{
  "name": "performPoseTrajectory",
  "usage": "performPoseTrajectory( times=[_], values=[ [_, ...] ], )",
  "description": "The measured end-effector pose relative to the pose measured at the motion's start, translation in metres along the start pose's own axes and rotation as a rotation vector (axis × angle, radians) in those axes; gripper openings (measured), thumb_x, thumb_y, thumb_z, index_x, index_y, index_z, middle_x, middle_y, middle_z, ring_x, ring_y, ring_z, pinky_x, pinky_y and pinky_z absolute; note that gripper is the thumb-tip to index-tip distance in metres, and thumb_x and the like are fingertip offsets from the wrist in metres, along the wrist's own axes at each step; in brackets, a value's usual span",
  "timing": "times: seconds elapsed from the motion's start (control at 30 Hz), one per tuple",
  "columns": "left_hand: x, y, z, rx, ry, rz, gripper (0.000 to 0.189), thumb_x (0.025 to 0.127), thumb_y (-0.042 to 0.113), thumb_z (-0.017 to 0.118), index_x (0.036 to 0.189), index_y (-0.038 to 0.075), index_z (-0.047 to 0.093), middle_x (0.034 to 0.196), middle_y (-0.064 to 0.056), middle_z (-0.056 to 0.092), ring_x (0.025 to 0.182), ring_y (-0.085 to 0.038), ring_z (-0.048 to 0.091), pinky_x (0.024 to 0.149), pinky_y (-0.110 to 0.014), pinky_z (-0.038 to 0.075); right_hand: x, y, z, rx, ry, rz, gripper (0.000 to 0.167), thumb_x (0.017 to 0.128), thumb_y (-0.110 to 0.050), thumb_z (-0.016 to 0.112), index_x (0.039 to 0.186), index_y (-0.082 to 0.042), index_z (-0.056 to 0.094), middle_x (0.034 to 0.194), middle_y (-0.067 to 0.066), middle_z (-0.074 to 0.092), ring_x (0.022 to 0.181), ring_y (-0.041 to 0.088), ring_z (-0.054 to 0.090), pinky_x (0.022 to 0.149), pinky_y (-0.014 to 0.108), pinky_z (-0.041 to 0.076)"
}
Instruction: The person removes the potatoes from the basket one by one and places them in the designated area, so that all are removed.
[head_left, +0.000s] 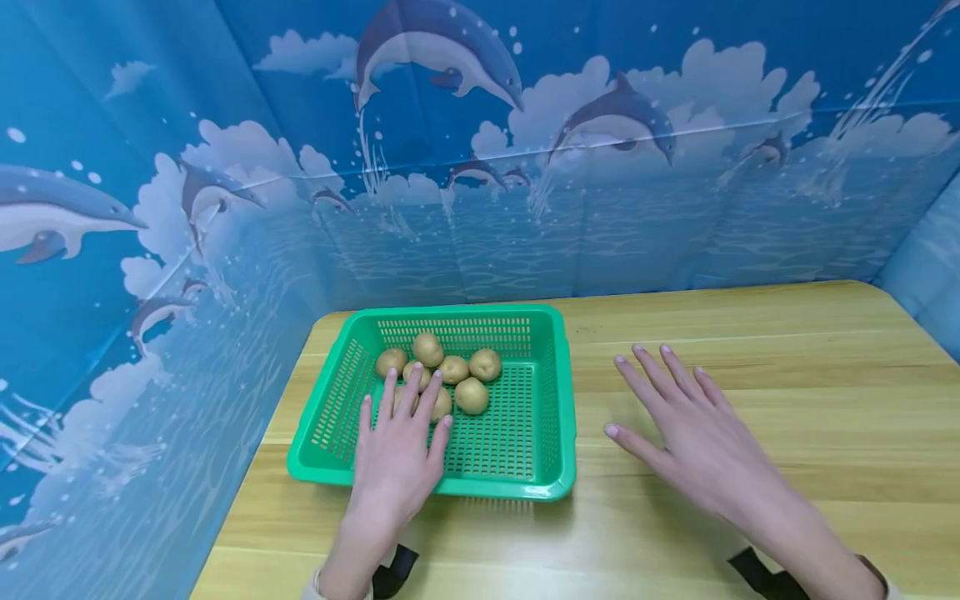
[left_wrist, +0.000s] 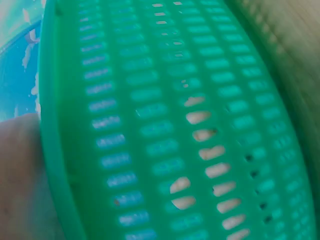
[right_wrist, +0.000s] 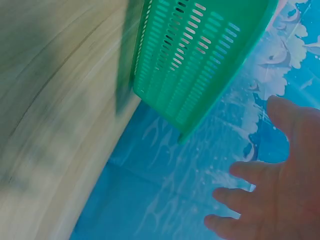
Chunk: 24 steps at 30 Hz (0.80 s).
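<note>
Several small potatoes [head_left: 472, 396] lie in the back left part of a green plastic basket [head_left: 557, 417]. My left hand [head_left: 397, 454] reaches over the basket's front rim with fingers stretched out, and its fingertips overlap the nearest potatoes in the head view. The left wrist view shows the basket's slotted side [left_wrist: 165, 125] close up, with part of the left hand [left_wrist: 22, 185] at the edge. My right hand [head_left: 705, 450] hovers over the table right of the basket, fingers spread and holding nothing. In the right wrist view the right hand [right_wrist: 280, 185] is apart from the basket [right_wrist: 200, 65].
The basket stands on the left side of a light wooden table [head_left: 750, 333]. A blue curtain printed with dolphins [head_left: 450, 250] hangs behind the table and along its left side. Dark straps [head_left: 393, 571] are worn at both wrists.
</note>
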<state>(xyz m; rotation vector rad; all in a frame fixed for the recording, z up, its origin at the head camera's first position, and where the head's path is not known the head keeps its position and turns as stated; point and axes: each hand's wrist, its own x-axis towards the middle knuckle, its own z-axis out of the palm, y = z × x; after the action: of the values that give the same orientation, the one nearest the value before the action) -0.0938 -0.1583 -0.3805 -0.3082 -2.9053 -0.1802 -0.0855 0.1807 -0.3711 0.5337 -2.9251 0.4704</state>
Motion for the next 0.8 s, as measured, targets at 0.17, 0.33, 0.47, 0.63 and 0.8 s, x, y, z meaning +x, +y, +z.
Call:
performPoseTrajectory(
  times=[0.17, 0.33, 0.47, 0.63, 0.8],
  values=[
    [-0.001, -0.012, 0.0, -0.009, 0.041, 0.002, 0.054, 0.103, 0.043, 0.042, 0.153, 0.024, 0.038, 0.16, -0.003, 0.027, 0.149, -0.03, 0.008, 0.112, -0.063, 0.013, 0.011, -0.003, 0.002, 0.004, -0.009, -0.023, 0.079, 0.097, -0.063, 0.041, 0.159, -0.024, 0.012, 0.164, 0.006, 0.011, 0.149, 0.031, 0.003, 0.117, 0.051, -0.002],
    [-0.001, -0.025, -0.003, -0.025, 0.091, 0.012, 0.052, 0.101, 0.038, 0.048, 0.15, 0.022, 0.043, 0.158, -0.005, 0.032, 0.148, -0.033, 0.014, 0.111, -0.065, 0.014, 0.024, -0.007, 0.008, 0.01, -0.013, -0.082, 0.078, 0.098, -0.063, 0.039, 0.159, -0.021, 0.013, 0.164, 0.005, 0.009, 0.15, 0.03, 0.002, 0.116, 0.054, 0.005],
    [-0.004, -0.036, -0.003, -0.033, 0.097, 0.002, 0.053, 0.101, 0.037, 0.051, 0.15, 0.022, 0.042, 0.159, -0.003, 0.029, 0.148, -0.032, 0.013, 0.11, -0.064, 0.015, 0.032, -0.013, 0.011, 0.001, 0.002, -0.137, 0.078, 0.098, -0.063, 0.039, 0.159, -0.022, 0.013, 0.164, 0.002, 0.007, 0.15, 0.027, 0.002, 0.117, 0.052, 0.007],
    [-0.008, -0.051, -0.002, -0.046, 0.132, 0.0, 0.053, 0.1, 0.034, 0.054, 0.15, 0.02, 0.044, 0.159, -0.005, 0.029, 0.148, -0.033, 0.014, 0.109, -0.065, 0.017, 0.042, -0.02, 0.014, 0.01, 0.021, -0.199, 0.078, 0.097, -0.064, 0.04, 0.159, -0.024, 0.016, 0.164, -0.002, 0.006, 0.15, 0.025, 0.003, 0.117, 0.049, 0.008],
    [-0.01, -0.067, -0.006, -0.091, 0.174, 0.005, 0.052, 0.099, 0.029, 0.056, 0.149, 0.019, 0.044, 0.158, -0.006, 0.031, 0.147, -0.035, 0.018, 0.109, -0.066, 0.017, 0.056, -0.027, 0.018, 0.017, 0.051, -0.249, 0.077, 0.097, -0.063, 0.043, 0.159, -0.024, 0.017, 0.164, -0.004, 0.006, 0.15, 0.019, 0.001, 0.117, 0.05, 0.01]
  ],
)
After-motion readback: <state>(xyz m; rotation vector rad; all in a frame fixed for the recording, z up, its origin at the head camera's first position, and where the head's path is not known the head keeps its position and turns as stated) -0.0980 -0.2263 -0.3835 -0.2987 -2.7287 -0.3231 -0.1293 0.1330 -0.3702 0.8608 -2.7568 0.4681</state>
